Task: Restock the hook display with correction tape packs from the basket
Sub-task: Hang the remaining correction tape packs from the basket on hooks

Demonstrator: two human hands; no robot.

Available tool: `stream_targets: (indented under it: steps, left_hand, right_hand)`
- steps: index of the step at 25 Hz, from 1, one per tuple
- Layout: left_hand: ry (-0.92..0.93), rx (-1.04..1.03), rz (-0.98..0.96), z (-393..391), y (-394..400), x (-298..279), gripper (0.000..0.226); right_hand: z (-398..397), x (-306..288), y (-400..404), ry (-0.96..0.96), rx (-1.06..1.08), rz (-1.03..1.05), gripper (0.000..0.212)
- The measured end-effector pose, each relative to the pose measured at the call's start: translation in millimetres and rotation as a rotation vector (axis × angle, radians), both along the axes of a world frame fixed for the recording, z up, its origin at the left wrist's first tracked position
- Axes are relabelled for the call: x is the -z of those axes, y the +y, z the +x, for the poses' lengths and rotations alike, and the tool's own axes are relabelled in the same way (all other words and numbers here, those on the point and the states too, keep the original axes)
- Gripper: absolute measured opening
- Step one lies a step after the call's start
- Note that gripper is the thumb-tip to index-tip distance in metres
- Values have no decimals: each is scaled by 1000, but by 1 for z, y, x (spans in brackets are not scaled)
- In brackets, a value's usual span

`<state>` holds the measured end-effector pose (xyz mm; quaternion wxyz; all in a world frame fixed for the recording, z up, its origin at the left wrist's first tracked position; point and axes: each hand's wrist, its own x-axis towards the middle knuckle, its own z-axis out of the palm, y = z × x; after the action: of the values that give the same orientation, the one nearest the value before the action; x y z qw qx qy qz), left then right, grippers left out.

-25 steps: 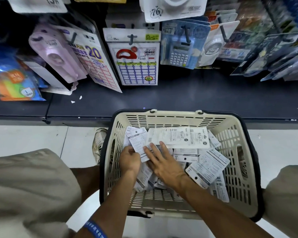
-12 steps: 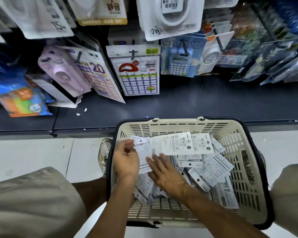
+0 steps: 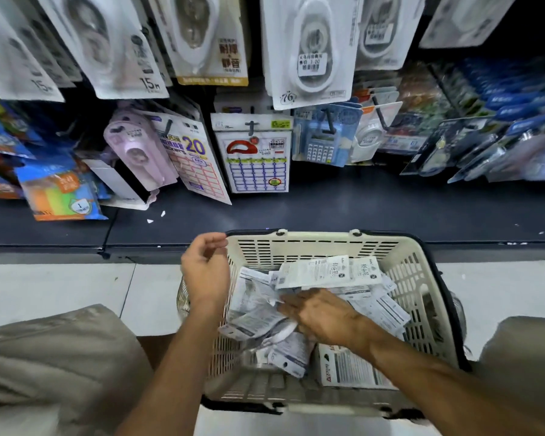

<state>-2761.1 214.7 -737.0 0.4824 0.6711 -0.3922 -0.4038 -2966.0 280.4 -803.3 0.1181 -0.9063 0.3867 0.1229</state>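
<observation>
A cream plastic basket (image 3: 315, 240) with a black handle stands on the floor in front of me, holding several white correction tape packs (image 3: 331, 272). My right hand (image 3: 318, 314) reaches into it, and its fingers grip a bunch of packs (image 3: 254, 309) at the left side. My left hand (image 3: 205, 269) hovers over the basket's far left corner with loosely curled fingers, holding nothing. On the hook display above, a correction tape pack (image 3: 309, 55) hangs among similar ones.
A dark shelf ledge (image 3: 359, 209) runs just beyond the basket. On the lower hooks hang label sheets (image 3: 255, 162), a purple tape dispenser (image 3: 139, 152) and a calculator pack (image 3: 323, 140). My knees flank the basket on the white tiled floor (image 3: 60, 287).
My left hand has let go of its packs and lifted to the basket's far left corner. My right hand has closed on the packs. My view has tilted up toward the hooks.
</observation>
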Motion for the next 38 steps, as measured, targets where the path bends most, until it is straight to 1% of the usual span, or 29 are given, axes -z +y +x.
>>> stream_targets:
  steps: [3, 4, 6, 8, 9, 10, 11, 12, 13, 14, 15, 16, 17, 18, 19, 20, 21, 23, 24, 25, 26, 27, 29, 31, 33, 35, 36, 37, 38]
  left_hand:
    - [67, 27, 21, 13, -18, -8, 35]
    - [88, 31, 36, 17, -20, -9, 36]
    - [185, -25, 89, 22, -15, -10, 36]
    - [322, -70, 232, 19, -1, -5, 23]
    - [407, -11, 317, 12, 10, -5, 12]
    - [484, 116, 403, 0, 23, -8, 18]
    - [553, 240, 466, -12, 34, -10, 33]
    - [640, 298, 492, -25, 43, -13, 44]
    - [771, 310, 507, -38, 49, -21, 50]
    - [885, 299, 506, -47, 53, -26, 52]
    - [974, 281, 510, -55, 52, -35, 47]
    - [1061, 350, 489, -59, 50, -48, 44]
    - [1191, 447, 437, -61, 47, -64, 50]
    - [1296, 539, 363, -59, 43, -75, 63]
    - [1319, 591, 310, -54, 39, -85, 80]
    - [1257, 642, 312, -49, 35, -89, 93]
    - [1163, 647, 323, -44, 32, -90, 98]
    - [979, 676, 302, -34, 27, -94, 99]
    - [894, 680, 282, -32, 25, -93, 95]
    - [842, 662, 251, -33, 24, -93, 86]
    - [821, 625, 227, -36, 25, -94, 75]
    - [834, 593, 208, -41, 25, -96, 66]
    - [870, 549, 197, -50, 29, -100, 58]
    - [818, 513, 167, -55, 30, -105, 57]
    - [729, 495, 120, -60, 31, -112, 56]
    - [705, 447, 86, -67, 33, -117, 47]
    - [705, 410, 86, -71, 34, -119, 39]
    - [717, 372, 100, -73, 34, -120, 32]
    - [731, 331, 129, -76, 35, -120, 27]
  right_hand:
    - [-19, -48, 2, -215, 152, 26, 55]
    - [-27, -64, 6, -268, 216, 50, 54]
    - [-45, -93, 16, -326, 378, 110, 53]
    - [-62, -120, 27, -492, 586, 213, 41]
    - [-69, -132, 32, -624, 693, 302, 36]
    - [-74, -145, 37, -770, 778, 404, 32]
    - [-78, -156, 41, -910, 836, 493, 32]
    - [-80, -166, 46, -1021, 874, 543, 33]
    - [-82, -176, 49, -1097, 899, 564, 32]
    - [-82, -184, 51, -1148, 911, 580, 29]
    - [-82, -190, 50, -1197, 910, 601, 26]
    - [-83, -194, 47, -1230, 915, 627, 25]
    - [-83, -197, 44, -1258, 930, 662, 25]
    - [-84, -197, 40, -1272, 954, 697, 29]
    - [-83, -198, 35, -1284, 976, 730, 33]
    - [-83, -198, 31, -1299, 990, 757, 36]
    - [-81, -199, 28, -1310, 993, 784, 39]
    - [-81, -201, 23, -1327, 986, 810, 54]
    - [-80, -201, 20, -1354, 1005, 797, 64]
    - [-80, -200, 18, -1400, 1045, 776, 72]
    - [-79, -198, 16, -1450, 1078, 731, 77]
    - [-78, -196, 14, -1500, 1083, 664, 77]
    - [-76, -198, 10, -1563, 1014, 544, 66]
    - [-78, -204, 6, -1474, 894, 501, 52]
    - [-83, -208, 4, -1348, 849, 536, 48]
    - [-87, -209, 2, -1290, 904, 594, 45]
    - [-87, -210, 1, -1288, 959, 586, 37]
    - [-85, -211, -1, -1288, 1038, 517, 24]
    - [-83, -210, -2, -1272, 1124, 398, 9]
